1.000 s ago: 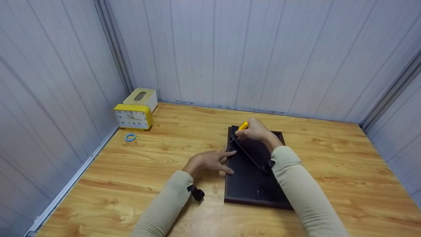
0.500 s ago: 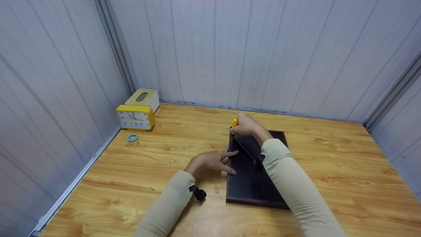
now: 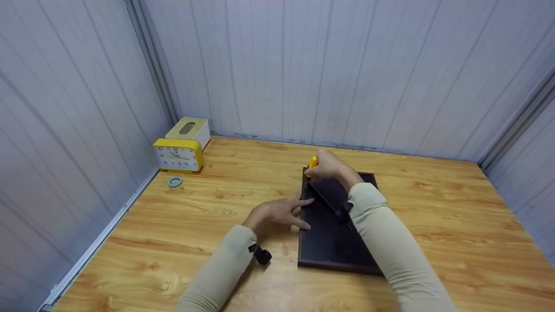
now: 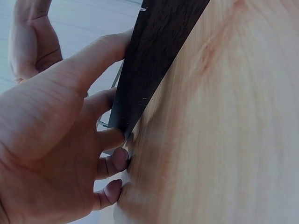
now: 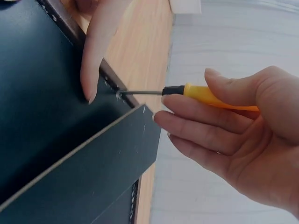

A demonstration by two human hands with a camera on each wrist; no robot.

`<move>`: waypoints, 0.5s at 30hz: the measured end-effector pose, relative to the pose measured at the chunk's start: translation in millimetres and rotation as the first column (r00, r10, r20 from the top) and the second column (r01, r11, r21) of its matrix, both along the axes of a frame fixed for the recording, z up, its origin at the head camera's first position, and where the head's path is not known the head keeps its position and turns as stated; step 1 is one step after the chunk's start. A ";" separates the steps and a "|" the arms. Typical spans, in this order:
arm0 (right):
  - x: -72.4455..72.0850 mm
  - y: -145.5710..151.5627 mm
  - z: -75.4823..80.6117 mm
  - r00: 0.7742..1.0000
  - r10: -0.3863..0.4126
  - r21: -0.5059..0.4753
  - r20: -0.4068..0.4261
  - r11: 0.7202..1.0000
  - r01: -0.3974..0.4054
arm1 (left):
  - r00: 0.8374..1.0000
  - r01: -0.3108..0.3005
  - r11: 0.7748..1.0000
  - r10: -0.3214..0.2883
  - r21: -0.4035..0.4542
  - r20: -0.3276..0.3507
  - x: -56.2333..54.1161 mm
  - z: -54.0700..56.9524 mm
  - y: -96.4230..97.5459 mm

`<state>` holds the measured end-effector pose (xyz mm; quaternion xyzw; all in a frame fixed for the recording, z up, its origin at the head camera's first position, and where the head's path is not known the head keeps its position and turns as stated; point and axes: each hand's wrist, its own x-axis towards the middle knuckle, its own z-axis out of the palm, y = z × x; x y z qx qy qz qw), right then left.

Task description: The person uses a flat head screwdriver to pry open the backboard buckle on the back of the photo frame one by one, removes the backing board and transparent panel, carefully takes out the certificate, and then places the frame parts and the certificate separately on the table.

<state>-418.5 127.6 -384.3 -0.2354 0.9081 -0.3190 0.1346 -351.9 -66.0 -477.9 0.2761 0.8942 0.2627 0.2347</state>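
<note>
A dark rectangular picture frame lies back side up on the table, a stand flap raised from its backing. My right hand pinches the yellow handle of a screwdriver between thumb and fingers. The metal tip meets the inner side of the frame's rim near the far left corner. Along the frame's left edge rests my left hand. Its thumb and forefinger lie spread and fairly straight over the backing. In the left wrist view, the other fingers of the left hand touch the rim's outer side and the tabletop.
A yellow clock stands at the back left, before a tissue box. In front of the clock lies a blue ring. Pale panel walls bound the wooden table at the back and sides.
My right hand has shifted left with the screwdriver, whose handle now stands more upright over the corner, then slightly back right. The left hand keeps its place on the frame.
</note>
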 end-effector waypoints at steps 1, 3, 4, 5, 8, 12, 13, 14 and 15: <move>0.3 3.9 -1.0 1.000 -0.004 -0.009 0.011 1.000 0.004 | 1.000 0.001 1.000 -0.001 0.000 0.000 0.1 -0.3 0.6; 0.7 11.9 -3.0 1.000 -0.001 -0.018 0.011 1.000 0.001 | 1.000 0.001 1.000 -0.001 0.007 0.001 -0.1 -1.0 1.6; 1.3 15.8 -3.6 1.000 0.006 -0.016 0.004 1.000 -0.006 | 1.000 0.004 1.000 -0.004 0.012 0.002 -0.4 -1.3 2.1; 2.1 19.6 -4.2 1.000 0.019 -0.011 -0.007 1.000 -0.019 | 1.000 0.008 1.000 -0.008 0.016 -0.001 -0.6 -1.3 2.5; 6.6 29.8 -5.3 0.997 0.058 0.035 -0.057 0.998 -0.056 | 1.000 0.019 0.999 -0.018 0.033 -0.001 -1.3 -1.6 2.8; 15.6 42.9 -9.6 0.994 0.072 0.119 -0.077 0.991 -0.062 | 1.000 0.016 0.999 -0.017 0.049 0.022 -0.9 -1.3 1.3; 18.3 47.5 -11.7 0.994 0.073 0.139 -0.076 0.988 -0.062 | 1.000 0.014 0.999 -0.015 0.052 0.028 -0.8 -1.2 0.8; 21.1 53.1 -14.0 0.995 0.071 0.162 -0.068 0.985 -0.059 | 0.999 0.008 0.998 -0.010 0.058 0.035 -0.9 -1.4 0.4; 24.2 59.4 -16.4 0.996 0.068 0.180 -0.058 0.982 -0.056 | 0.999 0.005 0.998 -0.007 0.061 0.039 -0.9 -1.3 0.1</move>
